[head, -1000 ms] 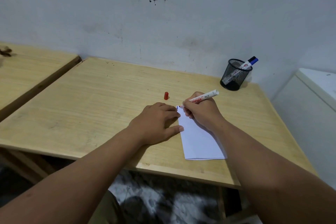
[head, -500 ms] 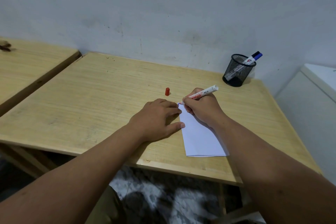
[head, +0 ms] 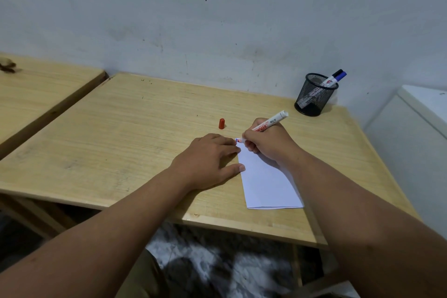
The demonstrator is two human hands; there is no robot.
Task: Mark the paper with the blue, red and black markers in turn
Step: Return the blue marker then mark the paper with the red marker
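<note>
A folded white paper (head: 266,184) lies near the front right of the wooden table (head: 135,128). My right hand (head: 268,143) grips an uncapped red marker (head: 271,122), its tip touching the paper's top left corner, where small blue and red marks show. My left hand (head: 210,159) lies flat beside the paper, fingertips and thumb on its left edge. The marker's red cap (head: 221,123) stands on the table just behind my left hand. A blue-capped marker (head: 335,77) sticks out of a black mesh pen cup (head: 314,94) at the back right. No black marker is visible.
A second wooden table (head: 36,94) stands to the left with a narrow gap between. A white cabinet (head: 416,133) adjoins the table's right side. The wall runs directly behind the table.
The hands stay at the paper's top left corner, with only a slight shift of the marker. The head camera has tilted a little.
</note>
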